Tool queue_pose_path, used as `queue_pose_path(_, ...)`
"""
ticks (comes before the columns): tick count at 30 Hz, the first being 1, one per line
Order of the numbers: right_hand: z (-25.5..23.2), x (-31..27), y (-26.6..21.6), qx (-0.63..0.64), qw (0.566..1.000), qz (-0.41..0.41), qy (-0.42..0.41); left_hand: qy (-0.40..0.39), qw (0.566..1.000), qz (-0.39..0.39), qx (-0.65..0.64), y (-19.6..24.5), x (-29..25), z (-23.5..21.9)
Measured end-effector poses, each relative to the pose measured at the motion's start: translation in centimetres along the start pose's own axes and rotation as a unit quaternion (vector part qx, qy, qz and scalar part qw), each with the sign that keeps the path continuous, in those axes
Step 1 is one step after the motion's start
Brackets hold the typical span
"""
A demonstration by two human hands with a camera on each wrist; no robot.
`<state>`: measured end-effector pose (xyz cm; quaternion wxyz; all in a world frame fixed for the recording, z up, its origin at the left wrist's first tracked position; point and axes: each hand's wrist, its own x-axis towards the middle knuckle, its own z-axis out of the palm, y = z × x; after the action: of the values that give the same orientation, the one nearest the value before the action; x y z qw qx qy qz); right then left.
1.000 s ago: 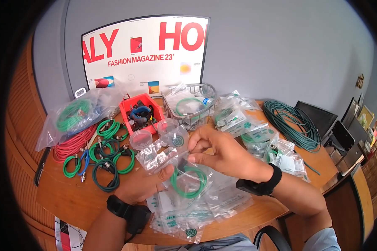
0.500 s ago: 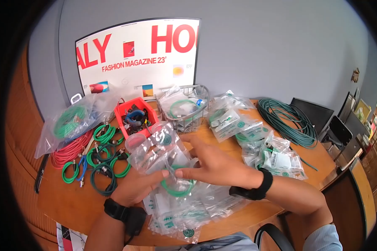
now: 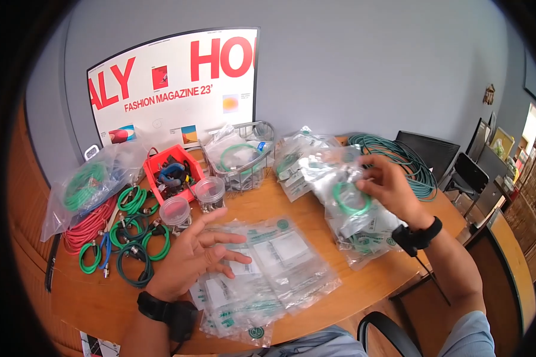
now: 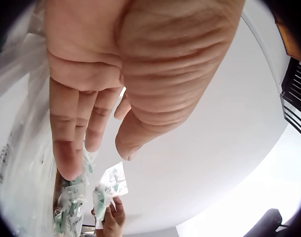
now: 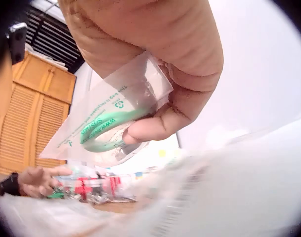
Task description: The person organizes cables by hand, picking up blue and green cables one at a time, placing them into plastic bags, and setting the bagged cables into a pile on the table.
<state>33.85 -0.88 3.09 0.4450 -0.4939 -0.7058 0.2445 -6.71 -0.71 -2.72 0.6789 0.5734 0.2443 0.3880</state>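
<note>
Plastic sleeves: a flat, overlapping spread of clear printed bags (image 3: 298,268) at six o'clock, nearest the body; a careless sweep of a hand could fan them off the near edge.
Left hand: at eight o'clock, this one (image 3: 190,256) hangs fingers spread and loosely bent, gripping nothing, over the spread's left side; static or a trailing fingertip might drag a top sleeve along.
Cables: loose coils with metal connectors (image 3: 121,203) at nine to ten; one could snag its neighbour if tugged.
Right hand: out at two o'clock, and this one (image 3: 394,189) is pinching a bag between thumb and fingers.
Bagged coil: here's the green cable ring (image 3: 357,211), inside that pinched bag, above the heap; slick film could slip the pinch.
Heap: bagged cables (image 3: 369,235) at two to three, slithery stuff; a hard drop on top could start a slide toward the table edge.
Back row: lidded clear jars (image 3: 210,189) and red bin (image 3: 186,194) at eleven, wire basket (image 3: 270,130) at twelve, dark green cable coil (image 3: 420,178) at one to two.
</note>
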Motion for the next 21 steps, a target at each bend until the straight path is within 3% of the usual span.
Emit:
queue_pose_path(3, -3.0, -1.9, 2.2, -0.079, 0.995, 0.045, 0.039, -0.01, 1.0, -0.013, 0.016, 0.2, 0.0, 0.0)
queue_pose_path(5, -3.5, -3.1, 2.1, -0.267, 0.959, 0.063, 0.07, -0.004, 1.0, -0.008, 0.023, 0.1, 0.0, 0.0)
queue_pose_path(6, -3.8, -3.5, 2.9, -0.359, 0.931, -0.005, 0.072, 0.007, 1.0, 0.0, 0.029, 0.1, 0.0, 0.0)
queue_pose_path(7, -3.8, -3.6, 2.9, -0.359, 0.931, -0.005, 0.074, 0.005, 1.0, 0.0, 0.031, 0.0, 0.1, -0.1)
queue_pose_path(9, -3.0, -3.2, 2.6, -0.361, 0.914, -0.122, 0.139, 0.023, 0.999, -0.02, 0.026, -0.3, 0.1, -0.4)
queue_pose_path(11, -1.5, -2.8, 0.7, -0.302, 0.932, -0.126, 0.157, 0.027, 0.999, -0.027, 0.03, -0.5, 0.1, -0.4)
queue_pose_path(13, 0.4, -2.6, -1.5, -0.339, 0.905, -0.202, 0.161, 0.032, 0.998, -0.03, 0.036, -0.5, 0.1, -0.5)
queue_pose_path(15, 3.1, -3.0, -3.0, -0.323, 0.901, -0.279, 0.073, 0.034, 0.998, -0.029, 0.039, -0.4, 0.0, -0.5)
queue_pose_path(16, 4.4, -3.8, -3.8, -0.263, 0.94, -0.204, -0.068, 0.038, 0.998, -0.028, 0.038, -0.3, -0.1, -0.5)
queue_pose_path(17, 6.0, -4.3, -4.7, -0.3, 0.924, -0.196, -0.135, 0.037, 0.998, -0.032, 0.043, -0.2, -0.1, -0.4)
queue_pose_path(18, 7.7, -4.2, -3.9, -0.33, 0.893, -0.252, -0.173, 0.037, 0.998, -0.036, 0.048, -0.2, -0.1, -0.3)
queue_pose_path(19, 8.9, -4.2, -4.1, -0.329, 0.893, -0.254, -0.175, 0.04, 0.997, -0.036, 0.046, -0.3, -0.1, -0.3)
queue_pose_path(21, 10.7, -4.0, -4.8, -0.432, 0.872, -0.099, -0.207, 0.021, 0.998, -0.035, 0.042, -0.6, 0.0, -0.6)
